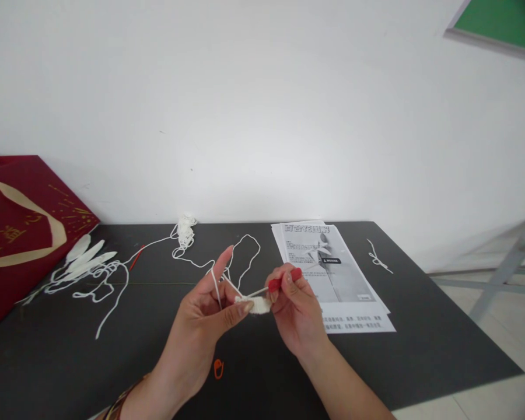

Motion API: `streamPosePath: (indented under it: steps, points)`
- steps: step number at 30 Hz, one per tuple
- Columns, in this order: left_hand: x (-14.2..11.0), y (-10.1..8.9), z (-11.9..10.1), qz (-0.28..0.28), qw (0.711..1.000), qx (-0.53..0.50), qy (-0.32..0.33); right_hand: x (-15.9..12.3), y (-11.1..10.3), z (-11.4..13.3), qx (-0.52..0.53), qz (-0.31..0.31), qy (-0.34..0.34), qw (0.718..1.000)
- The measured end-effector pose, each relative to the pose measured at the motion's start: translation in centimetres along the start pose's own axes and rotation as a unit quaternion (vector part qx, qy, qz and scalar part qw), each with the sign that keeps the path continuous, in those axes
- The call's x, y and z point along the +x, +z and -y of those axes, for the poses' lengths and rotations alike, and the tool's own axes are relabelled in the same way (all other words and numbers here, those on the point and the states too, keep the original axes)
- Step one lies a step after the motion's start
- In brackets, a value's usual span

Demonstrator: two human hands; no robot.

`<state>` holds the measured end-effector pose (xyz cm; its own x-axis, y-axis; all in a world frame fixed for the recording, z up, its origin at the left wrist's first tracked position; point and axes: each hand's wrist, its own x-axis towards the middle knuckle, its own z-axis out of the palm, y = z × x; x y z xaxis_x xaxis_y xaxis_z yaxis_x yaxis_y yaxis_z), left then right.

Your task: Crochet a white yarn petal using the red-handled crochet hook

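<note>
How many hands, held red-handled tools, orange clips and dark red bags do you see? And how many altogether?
Hands: 2 (left hand, right hand)
Held red-handled tool: 1
Orange clip: 1
Dark red bag: 1
Total: 5

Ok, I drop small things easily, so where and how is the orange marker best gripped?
Probably by its long sides, pinched from above and the right: the orange marker looks thin and flat on the dark table, its length running near to far, with the left wrist to its left.
</note>
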<state>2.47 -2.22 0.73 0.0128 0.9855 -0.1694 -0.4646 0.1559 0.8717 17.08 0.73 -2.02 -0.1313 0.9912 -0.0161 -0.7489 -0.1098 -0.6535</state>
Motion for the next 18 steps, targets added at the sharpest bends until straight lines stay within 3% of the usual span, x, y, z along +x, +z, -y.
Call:
streamPosePath:
  steps: [7, 18]
  points:
    - [0.2, 0.1, -0.1, 0.006, 1.000, 0.011, -0.011, -0.2, -0.2, 1.3, -0.088, 0.026, -0.090, 0.992]
    - [0.2, 0.2, 0.0, -0.032, 0.998, 0.052, 0.022, -1.2, -1.1, 1.7, -0.233, 0.077, -0.193, 0.950]
